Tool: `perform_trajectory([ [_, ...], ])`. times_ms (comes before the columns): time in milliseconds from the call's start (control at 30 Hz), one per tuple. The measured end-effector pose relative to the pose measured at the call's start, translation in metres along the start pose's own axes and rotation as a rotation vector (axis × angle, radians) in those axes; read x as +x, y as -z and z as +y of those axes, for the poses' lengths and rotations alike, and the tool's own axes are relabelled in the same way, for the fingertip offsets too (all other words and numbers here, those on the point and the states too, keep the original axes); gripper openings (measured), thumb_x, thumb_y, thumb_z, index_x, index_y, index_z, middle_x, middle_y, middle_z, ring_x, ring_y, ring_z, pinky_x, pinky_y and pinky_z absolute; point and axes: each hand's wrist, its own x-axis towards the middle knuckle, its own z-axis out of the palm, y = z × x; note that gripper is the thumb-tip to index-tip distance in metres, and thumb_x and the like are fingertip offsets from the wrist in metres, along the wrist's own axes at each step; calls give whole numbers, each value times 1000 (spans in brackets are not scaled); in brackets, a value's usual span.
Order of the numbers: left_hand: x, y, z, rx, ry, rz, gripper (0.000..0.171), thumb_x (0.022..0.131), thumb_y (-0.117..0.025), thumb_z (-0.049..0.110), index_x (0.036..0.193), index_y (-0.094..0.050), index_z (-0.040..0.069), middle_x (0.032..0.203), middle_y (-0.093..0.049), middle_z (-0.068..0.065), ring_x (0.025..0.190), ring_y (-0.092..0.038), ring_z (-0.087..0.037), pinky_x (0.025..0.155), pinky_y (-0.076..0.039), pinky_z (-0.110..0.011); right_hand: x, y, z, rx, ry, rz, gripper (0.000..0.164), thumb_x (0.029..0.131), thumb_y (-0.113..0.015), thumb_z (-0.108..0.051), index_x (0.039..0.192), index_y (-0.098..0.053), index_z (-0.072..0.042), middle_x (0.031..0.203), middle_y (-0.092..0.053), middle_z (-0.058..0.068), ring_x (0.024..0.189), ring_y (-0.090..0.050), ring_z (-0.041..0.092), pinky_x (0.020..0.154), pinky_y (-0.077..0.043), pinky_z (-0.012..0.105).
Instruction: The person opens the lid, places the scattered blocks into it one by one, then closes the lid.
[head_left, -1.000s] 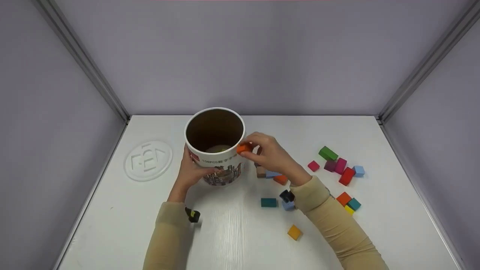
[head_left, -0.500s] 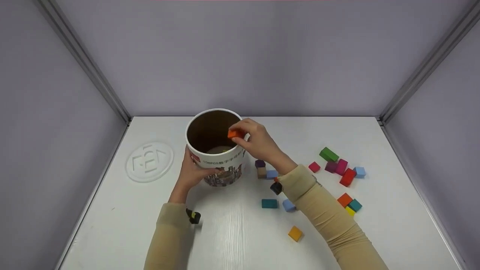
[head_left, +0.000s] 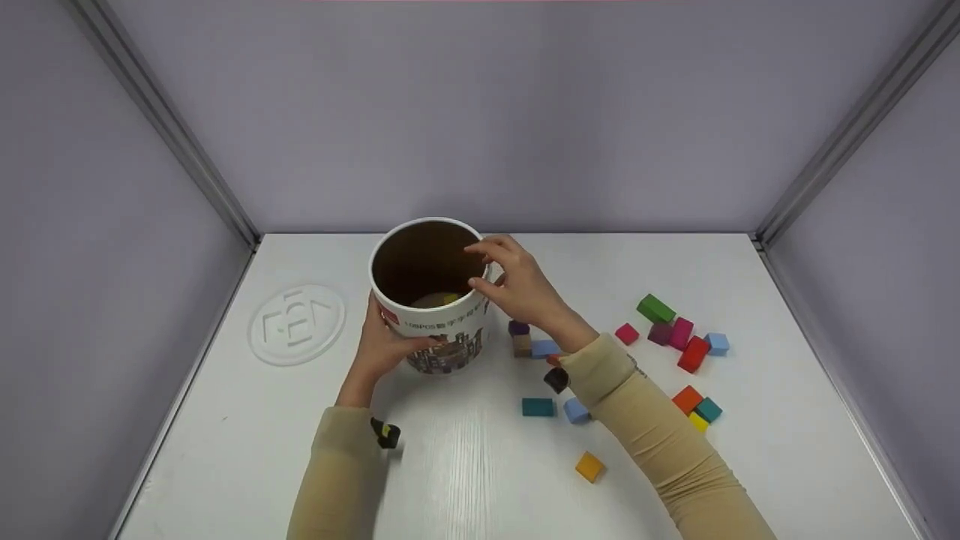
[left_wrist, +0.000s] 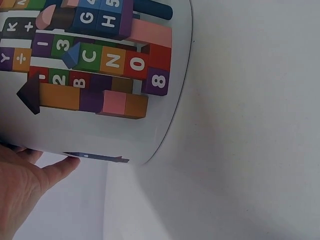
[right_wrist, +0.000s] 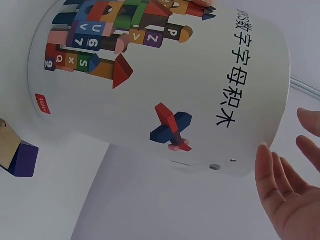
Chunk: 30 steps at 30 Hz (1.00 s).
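A white cardboard bucket (head_left: 450, 324) with printed block pictures stands upright on the table, its open top facing me. My left hand (head_left: 382, 346) grips its left side, thumb across the front wall; part of that hand (left_wrist: 25, 187) shows at the bucket's edge in the left wrist view. My right hand (head_left: 523, 289) is at the right of the rim, thumb and fingers apart over the opening with nothing between them. The right wrist view has the same hand (right_wrist: 285, 197) with spread fingers beside the rim. Deep inside the bucket a bit of yellow (head_left: 450, 298) shows; the rest is dark.
A clear round lid (head_left: 296, 322) lies at the left. Right of the bucket are a purple block (head_left: 518, 328), a brown block (head_left: 522, 346), a teal block (head_left: 538, 407) and an amber block (head_left: 590, 466). Several more surround a green block (head_left: 656, 308) farther right.
My right hand has carried an orange block up over the rim and let it go inside the bucket; its fingers have parted. The left hand stays on the bucket.
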Motion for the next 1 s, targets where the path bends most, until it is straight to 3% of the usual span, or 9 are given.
perform_trajectory([
  [233, -1, 0, 1, 14, 21, 3, 125, 55, -98, 10, 152, -20, 7, 144, -43, -15, 131, -40, -39, 114, -30, -48, -11, 9, 14, 33, -62, 41, 42, 91, -71, -12, 130, -59, -6, 131, -48, 11, 111, -54, 25, 77, -59, 38],
  [433, -2, -1, 3, 20, 48, 10, 125, 54, -98, 13, 152, -21, 14, 143, -45, -4, 132, -41, -30, 114, -29, -44, -25, 16, 35, 33, -124, 62, 43, 92, -70, -12, 132, -57, -7, 129, -49, 13, 112, -54, 28, 79, -58, 39],
  [500, -2, -1, 3, 16, 53, 11, 125, 54, -98, 13, 152, -21, 11, 143, -45, -8, 131, -41, -33, 114, -30, -46, -31, 17, 43, 21, -148, 56, 44, 92, -70, -12, 133, -56, -6, 130, -48, 14, 112, -53, 29, 80, -58, 39],
  [700, -3, 1, 4, -18, 51, 20, 127, 54, -98, 10, 153, -19, 4, 145, -40, -23, 132, -38, -41, 114, -28, -50, -47, 6, 65, -22, -240, -22, 48, 92, -69, -14, 136, -52, -5, 132, -44, 17, 115, -51, 32, 84, -57, 42],
  [900, -3, 1, 4, -17, 46, 16, 125, 54, -98, 8, 152, -20, 2, 144, -42, -20, 131, -40, -38, 114, -29, -49, -58, -8, 83, -126, -376, -140, 54, 93, -69, -20, 142, -49, -10, 139, -41, 15, 128, -45, 30, 107, -42, 45],
  [1000, -3, 1, 4, -7, 51, 15, 125, 54, -98, 10, 152, -20, 3, 143, -43, -17, 131, -41, -35, 113, -30, -47, -61, -12, 89, -165, -417, -191, 57, 93, -69, -20, 145, -47, -11, 143, -39, 16, 133, -40, 31, 111, -36, 47],
])
